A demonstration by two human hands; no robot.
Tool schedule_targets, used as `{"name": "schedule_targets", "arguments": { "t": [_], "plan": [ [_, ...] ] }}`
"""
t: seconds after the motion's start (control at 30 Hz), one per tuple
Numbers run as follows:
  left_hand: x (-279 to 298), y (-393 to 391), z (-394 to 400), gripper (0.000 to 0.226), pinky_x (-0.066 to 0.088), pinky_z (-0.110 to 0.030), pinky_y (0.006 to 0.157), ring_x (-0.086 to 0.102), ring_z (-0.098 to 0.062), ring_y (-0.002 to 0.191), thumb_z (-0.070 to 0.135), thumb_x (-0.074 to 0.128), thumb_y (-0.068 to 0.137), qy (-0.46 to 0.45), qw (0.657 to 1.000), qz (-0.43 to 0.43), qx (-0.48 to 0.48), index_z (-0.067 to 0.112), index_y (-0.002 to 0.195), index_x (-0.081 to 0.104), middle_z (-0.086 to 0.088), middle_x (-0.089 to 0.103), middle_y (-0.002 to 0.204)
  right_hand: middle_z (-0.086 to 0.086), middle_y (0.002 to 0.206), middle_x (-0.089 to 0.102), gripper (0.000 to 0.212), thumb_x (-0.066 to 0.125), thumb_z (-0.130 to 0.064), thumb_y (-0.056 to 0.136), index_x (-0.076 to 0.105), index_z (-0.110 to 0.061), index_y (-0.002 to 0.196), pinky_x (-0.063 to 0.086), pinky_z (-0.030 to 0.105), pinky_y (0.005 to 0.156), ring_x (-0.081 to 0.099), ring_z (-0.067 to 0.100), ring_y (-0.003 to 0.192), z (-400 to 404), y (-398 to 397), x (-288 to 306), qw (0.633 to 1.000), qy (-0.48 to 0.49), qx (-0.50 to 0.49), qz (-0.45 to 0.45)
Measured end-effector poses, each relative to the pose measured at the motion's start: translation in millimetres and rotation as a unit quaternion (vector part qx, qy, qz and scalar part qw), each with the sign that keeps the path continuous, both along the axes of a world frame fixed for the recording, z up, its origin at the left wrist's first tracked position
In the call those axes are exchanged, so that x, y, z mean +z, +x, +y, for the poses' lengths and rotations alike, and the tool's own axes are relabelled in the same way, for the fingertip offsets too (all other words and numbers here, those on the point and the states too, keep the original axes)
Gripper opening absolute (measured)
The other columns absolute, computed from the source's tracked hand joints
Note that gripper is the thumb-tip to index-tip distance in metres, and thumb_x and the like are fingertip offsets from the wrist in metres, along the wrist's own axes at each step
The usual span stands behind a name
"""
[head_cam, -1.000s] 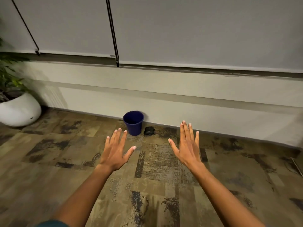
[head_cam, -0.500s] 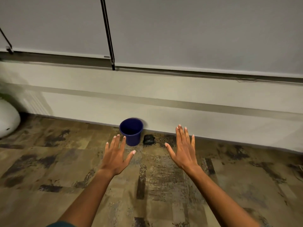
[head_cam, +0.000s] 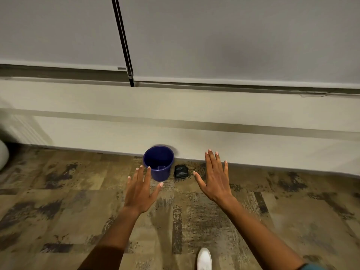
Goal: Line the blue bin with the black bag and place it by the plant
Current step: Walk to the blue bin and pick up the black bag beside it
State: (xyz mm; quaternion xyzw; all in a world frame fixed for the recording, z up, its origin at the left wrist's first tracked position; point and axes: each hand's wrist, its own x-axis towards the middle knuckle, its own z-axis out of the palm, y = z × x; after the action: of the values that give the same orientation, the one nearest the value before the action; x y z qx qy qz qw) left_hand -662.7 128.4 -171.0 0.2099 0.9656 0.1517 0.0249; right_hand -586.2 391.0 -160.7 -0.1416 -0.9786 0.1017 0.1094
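A small blue bin [head_cam: 158, 162] stands upright on the patterned floor against the wall, with nothing visible inside. Just to its right lies a folded black bag [head_cam: 181, 171]. My left hand [head_cam: 140, 190] is held out flat, fingers spread, in front of and slightly left of the bin, its fingertips overlapping the bin's lower left side in view. My right hand [head_cam: 215, 178] is also flat and spread, to the right of the bag. Both hands hold nothing. The plant is out of view; only a sliver of its white pot [head_cam: 3, 154] shows at the left edge.
A cream wall ledge [head_cam: 194, 121] runs behind the bin, under grey roller blinds with a black cord [head_cam: 124, 43]. The brown patterned carpet [head_cam: 58, 201] stretches left toward the pot. A white shoe tip [head_cam: 204, 259] shows at the bottom.
The view has moved closer to the bin and swung right, so the plant pot has slid almost out at the left. Both hands stay spread and empty. A shoe has appeared below.
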Motion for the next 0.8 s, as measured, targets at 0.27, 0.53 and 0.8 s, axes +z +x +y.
{"name": "schedule_targets", "arguments": {
  "t": [0.27,0.53,0.8],
  "plan": [
    [-31,-95,30,0.086,0.014,-0.051,0.12,0.014,-0.032,0.151,0.07,0.026,0.089,-0.026,0.999,-0.018,0.029,0.018,0.156,0.015,-0.014,0.015,0.164,0.001,0.165,-0.01,0.086,0.029,-0.067,0.093,-0.003,-0.019,0.157,-0.002,0.05,0.121,-0.01,0.022,0.152,29,-112,-35,0.999,-0.025,0.021,-0.033],
    [-59,-177,68,0.086,0.015,-0.053,0.119,0.016,-0.031,0.151,0.073,0.019,0.088,-0.05,0.993,-0.061,0.091,0.019,0.155,0.014,-0.01,0.02,0.163,0.002,0.166,-0.008,0.086,0.034,-0.064,0.093,-0.003,-0.02,0.156,-0.001,0.05,0.122,-0.011,0.021,0.152,66,-225,-69,0.994,-0.062,0.056,-0.074],
    [-74,-245,91,0.091,0.015,-0.055,0.121,0.012,-0.03,0.152,0.075,0.009,0.085,-0.055,0.986,-0.103,0.119,0.018,0.156,0.01,-0.01,0.018,0.164,0.004,0.167,-0.004,0.087,0.04,-0.059,0.093,0.0,-0.017,0.157,-0.001,0.05,0.123,-0.008,0.022,0.153,77,-302,-95,0.984,-0.074,0.088,-0.135]
  ]
}}
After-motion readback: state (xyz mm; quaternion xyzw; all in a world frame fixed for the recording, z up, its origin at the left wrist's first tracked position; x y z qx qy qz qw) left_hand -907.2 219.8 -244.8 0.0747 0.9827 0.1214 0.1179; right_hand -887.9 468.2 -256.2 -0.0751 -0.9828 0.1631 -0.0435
